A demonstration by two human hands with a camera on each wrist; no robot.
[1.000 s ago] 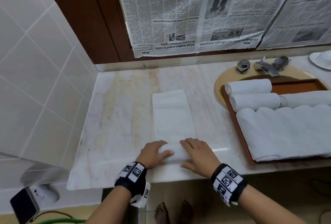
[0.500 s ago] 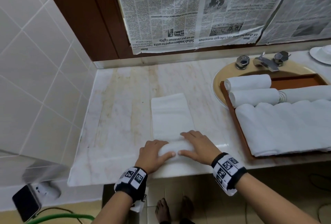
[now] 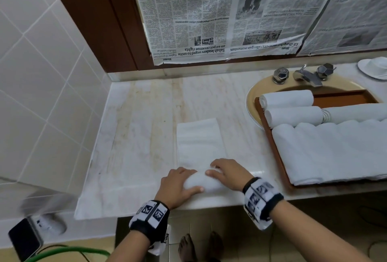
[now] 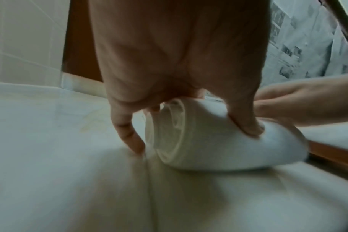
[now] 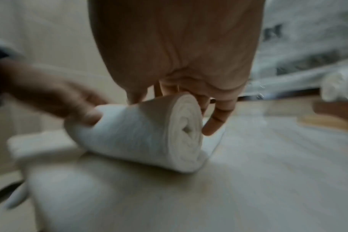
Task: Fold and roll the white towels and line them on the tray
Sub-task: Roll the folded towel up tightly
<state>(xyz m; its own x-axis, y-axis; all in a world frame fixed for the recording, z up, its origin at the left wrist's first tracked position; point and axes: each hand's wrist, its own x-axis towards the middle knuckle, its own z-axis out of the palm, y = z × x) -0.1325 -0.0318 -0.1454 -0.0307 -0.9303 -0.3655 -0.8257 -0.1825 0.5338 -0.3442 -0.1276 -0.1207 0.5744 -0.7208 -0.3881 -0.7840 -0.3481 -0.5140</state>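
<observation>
Both hands sit on the rolled end of a folded white towel at the near edge of the marble counter. The left hand curls over the roll's left end, thumb pressed into the side facing the person and fingers over the top. The right hand curls over the right end, fingers bent across the top of the roll. In the wrist views the roll shows a spiral of layers at each end, and the little finger of each hand reaches down past it toward the counter. The unrolled part of the towel lies flat on the counter, stretching away from the hands toward the wall.

To the right, a brown wooden tray rests across the sink. On it lie rolled white towels at the far side and a stack of flat white towels nearer. Behind the sink stands a metal faucet, and newspaper sheets cover the wall above the counter.
</observation>
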